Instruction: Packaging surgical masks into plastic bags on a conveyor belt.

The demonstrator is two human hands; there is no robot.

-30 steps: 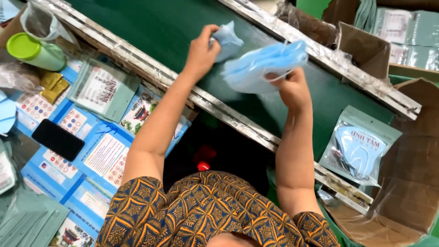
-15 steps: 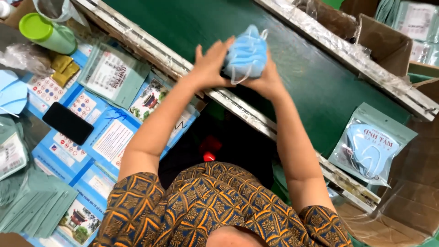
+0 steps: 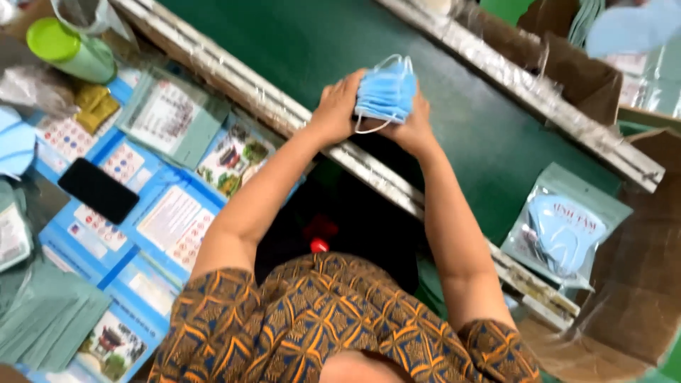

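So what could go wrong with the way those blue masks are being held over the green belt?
The stack of blue masks is only squeezed between the left hand and right hand, so loose ones could slide out onto the green belt. One white ear loop dangles below and might snag on the metal rail just beneath. The stack may also fan out unevenly.

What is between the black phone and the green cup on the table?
In the head view, between the black phone and the green cup lie a small yellow-brown packet and a blue card with red dots.
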